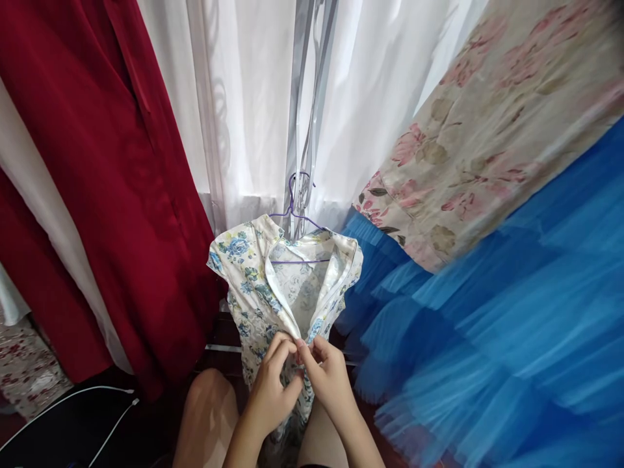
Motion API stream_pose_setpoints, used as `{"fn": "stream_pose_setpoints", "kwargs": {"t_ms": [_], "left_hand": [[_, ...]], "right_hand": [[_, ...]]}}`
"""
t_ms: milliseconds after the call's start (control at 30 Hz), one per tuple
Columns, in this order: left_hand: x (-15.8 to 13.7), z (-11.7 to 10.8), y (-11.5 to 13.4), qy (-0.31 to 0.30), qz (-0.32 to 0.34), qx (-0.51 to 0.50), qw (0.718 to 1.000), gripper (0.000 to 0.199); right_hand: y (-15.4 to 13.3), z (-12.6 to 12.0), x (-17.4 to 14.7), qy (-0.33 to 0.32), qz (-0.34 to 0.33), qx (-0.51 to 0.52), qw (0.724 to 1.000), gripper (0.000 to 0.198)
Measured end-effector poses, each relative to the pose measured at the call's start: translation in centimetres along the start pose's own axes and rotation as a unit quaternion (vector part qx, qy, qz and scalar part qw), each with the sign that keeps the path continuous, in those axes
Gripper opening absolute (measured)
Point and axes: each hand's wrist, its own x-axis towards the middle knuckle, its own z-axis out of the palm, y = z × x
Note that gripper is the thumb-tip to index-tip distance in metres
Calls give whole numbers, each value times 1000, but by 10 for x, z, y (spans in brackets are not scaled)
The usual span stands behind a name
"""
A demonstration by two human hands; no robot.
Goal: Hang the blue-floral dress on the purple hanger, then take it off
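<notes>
A white dress (248, 286) with blue and green flowers hangs from a purple wire hanger (291, 207) in the middle of the view. Its front lies open in a V at the neck, showing the hanger's lower bar inside. At the bottom of that V, my left hand (275, 383) pinches the left front edge. My right hand (324, 374) pinches the right edge right beside it, and the fingertips of both hands meet. Whatever fastening lies between the fingers is hidden. Below my hands, the dress hangs down between my knees.
Red cloth (160, 195) hangs at the left, and white curtains (253, 97) stand behind the hanger. At the right are a beige flowered garment (453, 162) and blue tulle (468, 338). White cables (114, 429) cross a dark surface at lower left.
</notes>
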Motion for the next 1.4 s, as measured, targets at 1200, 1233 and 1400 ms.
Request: {"fn": "stream_pose_setpoints", "kwargs": {"t_ms": [1200,1233,1400], "left_hand": [[-16,18,-33,140,-8,44,989,14],[-16,19,-31,137,-13,44,990,14],[-22,29,-25,121,-27,32,992,16]], "right_hand": [[-70,-16,69,-66,42,272,959,37],[-85,-21,87,-62,16,271,960,37],[-142,-35,149,-7,-65,290,955,33]]}}
